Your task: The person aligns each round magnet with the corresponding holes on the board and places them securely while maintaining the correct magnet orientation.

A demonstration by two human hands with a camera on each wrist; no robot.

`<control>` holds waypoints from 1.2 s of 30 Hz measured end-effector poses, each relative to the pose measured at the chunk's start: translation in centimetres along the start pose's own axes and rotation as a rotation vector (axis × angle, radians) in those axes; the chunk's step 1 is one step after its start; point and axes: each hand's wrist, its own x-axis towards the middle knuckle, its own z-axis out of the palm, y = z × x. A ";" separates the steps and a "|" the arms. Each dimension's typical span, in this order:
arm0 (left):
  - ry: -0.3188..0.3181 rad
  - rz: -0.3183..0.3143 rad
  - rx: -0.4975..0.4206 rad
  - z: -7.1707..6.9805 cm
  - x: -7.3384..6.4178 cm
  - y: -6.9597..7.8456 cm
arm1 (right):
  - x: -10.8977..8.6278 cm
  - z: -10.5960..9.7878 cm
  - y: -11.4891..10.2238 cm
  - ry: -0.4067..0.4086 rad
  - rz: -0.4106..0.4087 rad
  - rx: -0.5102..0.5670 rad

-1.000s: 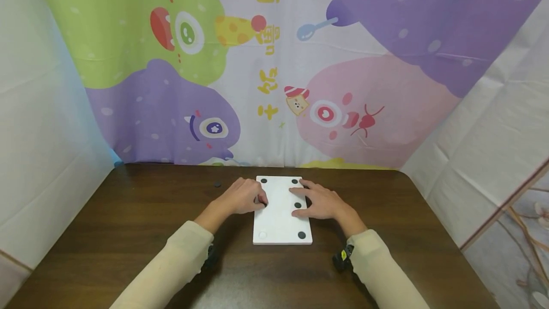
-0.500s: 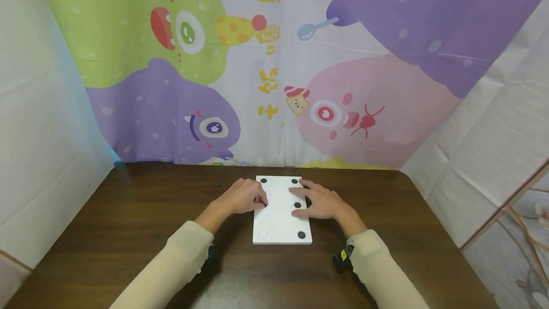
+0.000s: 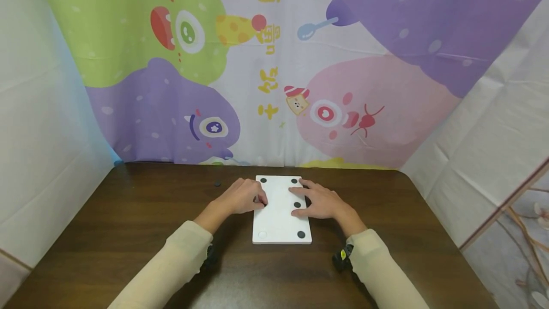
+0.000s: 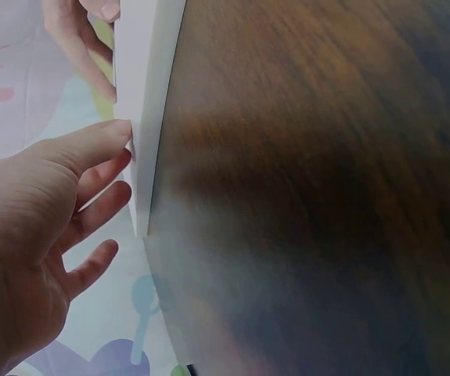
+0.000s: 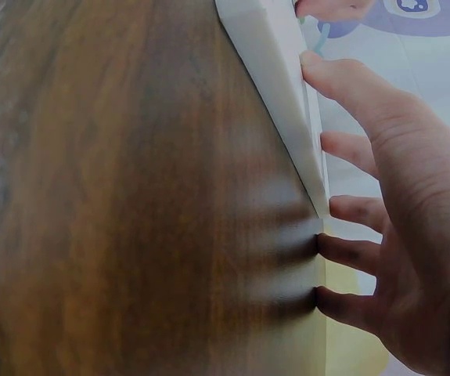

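Note:
A white rectangular board (image 3: 280,223) lies flat on the table in the head view, with several black round pads on its face, one of them a near-right pad (image 3: 301,234). Its near-left corner bears a pale round spot (image 3: 262,235). At the left edge, my left hand (image 3: 242,197) pinches a small black pad (image 3: 265,204) against the board with thumb and curled fingers; most of that pad is hidden. My right hand (image 3: 323,202) rests with spread fingers on the board's right side, around the middle-right pad (image 3: 297,204). Its outer fingertips touch the tabletop in the right wrist view.
A loose black pad (image 3: 217,183) lies on the brown wooden table (image 3: 150,218), left of the board and beyond the left hand. Behind the table hangs a cartoon-printed curtain (image 3: 274,147). Pale cloth panels (image 3: 484,156) stand at both sides.
Almost nothing differs. Both hands keep their places on the board, and the board and the loose pad stay put.

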 end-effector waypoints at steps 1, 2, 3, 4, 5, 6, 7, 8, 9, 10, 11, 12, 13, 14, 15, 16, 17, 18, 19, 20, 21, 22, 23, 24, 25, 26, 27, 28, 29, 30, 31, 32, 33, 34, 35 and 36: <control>0.000 -0.001 -0.001 0.0 0.0 0.0 | 0.0 0.0 0.0 -0.001 -0.002 0.002; 0.002 0.000 -0.001 0.0 0.0 0.0 | 0.1 0.0 0.0 -0.002 -0.004 0.001; 0.004 0.003 0.002 0.0 0.0 0.0 | 0.1 0.0 0.0 -0.002 -0.004 0.000; 0.006 0.005 0.005 0.0 0.0 0.0 | 0.1 0.0 0.0 -0.003 -0.004 0.000; 0.009 0.009 0.010 0.1 0.0 0.0 | 0.1 0.1 0.0 -0.002 -0.003 -0.002; 0.011 0.011 0.015 0.1 0.0 -0.1 | 0.1 0.1 0.0 -0.002 -0.003 -0.006; 0.015 0.016 0.022 0.1 0.1 -0.1 | 0.1 0.1 0.1 0.000 -0.004 -0.009; 0.018 0.022 0.028 0.2 0.2 -0.1 | 0.1 0.1 0.1 0.000 -0.003 -0.012; 0.020 0.024 0.032 0.2 0.2 -0.1 | 0.1 0.1 0.1 0.001 -0.003 -0.012; 0.022 0.023 0.035 0.2 0.2 -0.1 | 0.1 0.1 0.1 0.001 -0.002 -0.013; 0.023 0.021 0.040 0.1 0.3 -0.1 | 0.1 0.1 0.1 0.001 -0.002 -0.015; 0.022 0.016 0.045 0.0 0.2 0.0 | 0.1 0.1 0.0 0.001 -0.002 -0.016; 0.022 0.008 0.048 -0.2 0.3 0.1 | 0.1 0.0 0.0 0.001 -0.001 -0.017; 0.023 0.001 0.051 -0.3 0.2 0.1 | 0.1 0.0 -0.1 0.000 -0.001 -0.014; 0.027 0.000 0.061 -0.5 0.2 0.2 | 0.1 0.0 -0.1 0.001 -0.003 -0.015; 0.033 0.000 0.073 -0.7 0.2 0.2 | 0.1 0.0 -0.1 0.001 -0.004 -0.015; 0.036 -0.001 0.080 -0.8 0.3 0.2 | 0.0 -0.1 -0.2 0.002 -0.006 -0.015; 0.040 0.000 0.085 -0.9 0.3 0.2 | 0.0 -0.1 -0.2 0.003 -0.007 -0.015; 0.046 0.003 0.089 -0.9 0.3 0.1 | 0.0 -0.1 -0.2 0.003 -0.010 -0.013; 0.051 0.007 0.092 -0.9 0.3 0.1 | 0.0 -0.1 -0.2 0.003 -0.011 -0.011; 0.055 0.010 0.095 -1.0 0.4 0.0 | 0.0 -0.1 -0.2 0.003 -0.013 -0.012; 0.054 0.007 0.091 -1.0 0.4 0.0 | 0.0 -0.1 -0.2 0.003 -0.013 -0.012; 0.053 0.003 0.086 -1.0 0.4 0.0 | 0.0 -0.1 -0.2 0.002 -0.012 -0.012; 0.054 0.002 0.087 -1.0 0.4 -0.1 | 0.0 -0.1 -0.2 0.002 -0.011 -0.012; 0.055 -0.001 0.087 -1.0 0.4 -0.1 | 0.0 -0.1 -0.2 0.001 -0.011 -0.013; 0.057 -0.003 0.089 -1.0 0.3 -0.2 | 0.0 -0.1 -0.1 0.001 -0.010 -0.014; 0.060 -0.005 0.090 -1.0 0.2 -0.2 | 0.0 -0.1 -0.1 0.000 -0.009 -0.014; 0.064 -0.005 0.093 -1.0 0.2 -0.3 | 0.0 -0.1 -0.1 0.000 -0.007 -0.013; 0.070 -0.005 0.096 -1.0 0.1 -0.3 | 0.0 -0.1 -0.1 -0.001 -0.006 -0.011; 0.078 -0.003 0.102 -1.0 0.0 -0.4 | 0.0 0.0 -0.1 -0.001 -0.004 -0.009; 0.085 -0.002 0.103 -1.0 -0.1 -0.5 | 0.0 0.0 -0.1 0.000 -0.003 -0.007; 0.093 -0.001 0.104 -1.1 -0.1 -0.5 | 0.0 0.0 -0.1 0.000 -0.002 -0.006; 0.102 0.001 0.105 -1.1 -0.2 -0.6 | 0.0 0.0 -0.1 0.001 -0.001 -0.004; 0.112 0.005 0.110 -1.1 -0.3 -0.7 | 0.0 0.0 0.0 0.001 0.001 -0.003; 0.120 0.008 0.114 -1.1 -0.3 -0.8 | -0.1 0.0 0.0 0.002 0.001 -0.005; 0.126 0.010 0.116 -1.1 -0.3 -0.9 | -0.1 0.1 0.0 0.003 0.001 -0.006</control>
